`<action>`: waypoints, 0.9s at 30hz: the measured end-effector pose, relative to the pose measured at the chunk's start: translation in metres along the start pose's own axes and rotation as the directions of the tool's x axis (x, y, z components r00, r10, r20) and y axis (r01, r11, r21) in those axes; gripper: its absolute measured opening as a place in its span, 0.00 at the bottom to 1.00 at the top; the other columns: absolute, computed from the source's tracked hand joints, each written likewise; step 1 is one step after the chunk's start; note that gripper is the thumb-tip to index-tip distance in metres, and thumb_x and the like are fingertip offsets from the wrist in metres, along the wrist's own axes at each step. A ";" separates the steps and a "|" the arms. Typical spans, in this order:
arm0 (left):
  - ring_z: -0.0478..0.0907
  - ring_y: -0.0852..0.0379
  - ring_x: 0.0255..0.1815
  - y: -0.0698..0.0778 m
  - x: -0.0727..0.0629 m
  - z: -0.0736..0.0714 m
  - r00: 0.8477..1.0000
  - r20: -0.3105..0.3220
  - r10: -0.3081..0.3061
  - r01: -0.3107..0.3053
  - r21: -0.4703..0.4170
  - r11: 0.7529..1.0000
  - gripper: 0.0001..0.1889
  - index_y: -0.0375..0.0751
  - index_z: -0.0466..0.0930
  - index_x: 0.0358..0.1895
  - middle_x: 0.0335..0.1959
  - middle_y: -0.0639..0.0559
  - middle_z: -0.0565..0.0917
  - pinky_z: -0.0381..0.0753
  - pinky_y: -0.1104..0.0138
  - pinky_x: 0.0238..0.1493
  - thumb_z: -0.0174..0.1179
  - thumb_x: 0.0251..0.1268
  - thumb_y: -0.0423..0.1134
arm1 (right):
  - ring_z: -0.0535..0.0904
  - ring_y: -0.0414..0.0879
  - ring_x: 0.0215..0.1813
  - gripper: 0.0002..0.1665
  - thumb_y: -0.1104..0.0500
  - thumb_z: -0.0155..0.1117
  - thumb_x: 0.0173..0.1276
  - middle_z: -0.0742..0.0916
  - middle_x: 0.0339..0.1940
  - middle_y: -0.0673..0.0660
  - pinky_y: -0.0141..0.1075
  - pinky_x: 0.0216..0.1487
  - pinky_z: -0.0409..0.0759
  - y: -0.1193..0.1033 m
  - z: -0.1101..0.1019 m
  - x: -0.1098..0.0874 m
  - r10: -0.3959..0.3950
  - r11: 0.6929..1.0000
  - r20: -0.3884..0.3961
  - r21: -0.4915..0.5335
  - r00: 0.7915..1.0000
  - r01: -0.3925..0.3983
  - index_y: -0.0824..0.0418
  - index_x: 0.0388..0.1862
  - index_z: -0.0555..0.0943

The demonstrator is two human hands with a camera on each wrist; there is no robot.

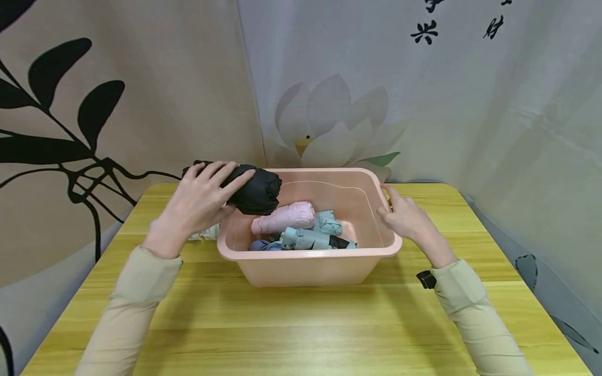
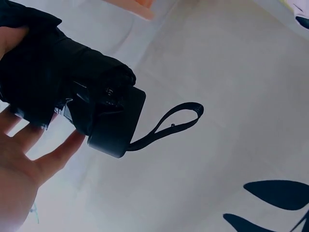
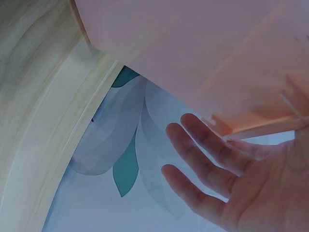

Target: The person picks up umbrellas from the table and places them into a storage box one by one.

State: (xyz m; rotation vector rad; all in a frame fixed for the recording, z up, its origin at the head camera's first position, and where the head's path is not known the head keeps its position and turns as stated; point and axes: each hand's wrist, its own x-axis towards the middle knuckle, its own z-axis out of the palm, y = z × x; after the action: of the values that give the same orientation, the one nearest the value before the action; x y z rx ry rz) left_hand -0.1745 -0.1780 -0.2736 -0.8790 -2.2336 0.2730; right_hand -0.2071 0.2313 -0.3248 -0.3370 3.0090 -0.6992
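Observation:
My left hand (image 1: 199, 193) grips a folded black umbrella (image 1: 256, 192), held over the left end of a pink plastic basin (image 1: 305, 266). In the left wrist view the umbrella's dark handle (image 2: 118, 123) and its looped wrist strap (image 2: 186, 118) stick out beyond the fingers. My right hand (image 1: 406, 216) holds the basin's right rim at thumb and forefinger; in the right wrist view the other fingers (image 3: 203, 159) spread loosely below the rim. Inside the basin lie a folded pink umbrella (image 1: 284, 218), light teal umbrellas (image 1: 305, 239) and a blue folded piece (image 1: 265, 245).
The basin stands toward the back of a yellow wood-grain table (image 1: 301, 329). A pale bundle (image 1: 205, 233) lies left of it, partly hidden by my left hand. Printed curtains (image 1: 329, 62) hang right behind the table's far edge.

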 end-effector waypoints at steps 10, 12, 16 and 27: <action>0.76 0.42 0.55 0.008 0.015 0.002 0.995 0.064 0.071 -0.072 0.014 0.997 0.42 0.48 0.70 0.65 0.56 0.40 0.79 0.79 0.46 0.49 0.76 0.41 0.50 | 0.83 0.50 0.35 0.37 0.52 0.45 0.69 0.84 0.48 0.67 0.40 0.33 0.78 -0.001 0.000 -0.001 0.003 1.000 0.001 -0.003 1.000 -0.003 0.61 0.75 0.53; 0.76 0.42 0.55 0.010 0.018 0.002 0.994 0.072 0.084 -0.085 0.014 0.996 0.42 0.48 0.70 0.65 0.56 0.41 0.79 0.79 0.46 0.49 0.75 0.42 0.51 | 0.83 0.50 0.34 0.37 0.52 0.45 0.69 0.84 0.48 0.67 0.39 0.32 0.77 -0.001 0.000 -0.001 0.004 1.000 0.005 -0.001 1.000 -0.004 0.61 0.75 0.52; 0.77 0.43 0.55 0.014 0.024 0.004 0.991 0.085 0.101 -0.101 0.003 0.995 0.41 0.49 0.70 0.65 0.56 0.41 0.79 0.80 0.46 0.49 0.74 0.43 0.52 | 0.83 0.49 0.33 0.37 0.52 0.45 0.69 0.84 0.47 0.67 0.38 0.31 0.77 -0.001 -0.001 -0.001 0.008 1.000 0.008 -0.001 1.000 -0.008 0.61 0.75 0.52; 0.76 0.44 0.56 0.023 0.038 0.006 0.981 0.153 0.122 -0.122 -0.011 0.992 0.43 0.51 0.67 0.67 0.58 0.42 0.79 0.80 0.47 0.50 0.73 0.44 0.56 | 0.82 0.49 0.33 0.37 0.52 0.45 0.70 0.84 0.45 0.66 0.37 0.30 0.75 -0.002 0.000 -0.001 0.019 1.000 0.013 -0.005 1.000 -0.018 0.61 0.75 0.52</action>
State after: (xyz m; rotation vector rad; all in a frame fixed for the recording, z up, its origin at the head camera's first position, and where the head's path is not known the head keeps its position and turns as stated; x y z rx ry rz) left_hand -0.1867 -0.1349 -0.2676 -1.0287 -2.3238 0.4093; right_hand -0.2061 0.2303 -0.3237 -0.3124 2.9977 -0.6857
